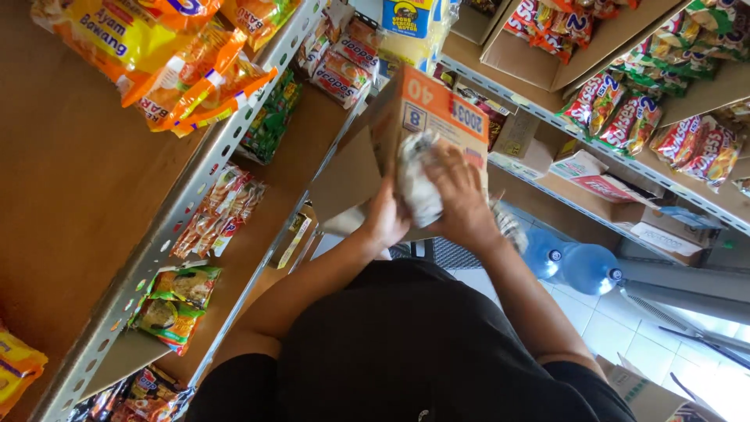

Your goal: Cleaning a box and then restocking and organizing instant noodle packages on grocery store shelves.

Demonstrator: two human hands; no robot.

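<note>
My left hand (pixel 387 223) and my right hand (pixel 461 195) meet in front of my chest, both closed around a bundle of white and grey packets (pixel 416 181). The right hand covers the bundle's right side, while the left supports it from below. The bundle is pressed against the open side of a brown cardboard box (pixel 428 109) with an orange printed end. The box sits tilted between the shelves, just beyond my hands. My black shirt fills the lower part of the view.
Perforated metal shelves (pixel 168 227) on the left carry orange, yellow and green noodle packets. A second shelf rack (pixel 547 117) on the right holds red snack packs and cardboard trays. Two blue water bottles (pixel 582 266) lie on the tiled floor. An open carton (pixel 637 387) stands at bottom right.
</note>
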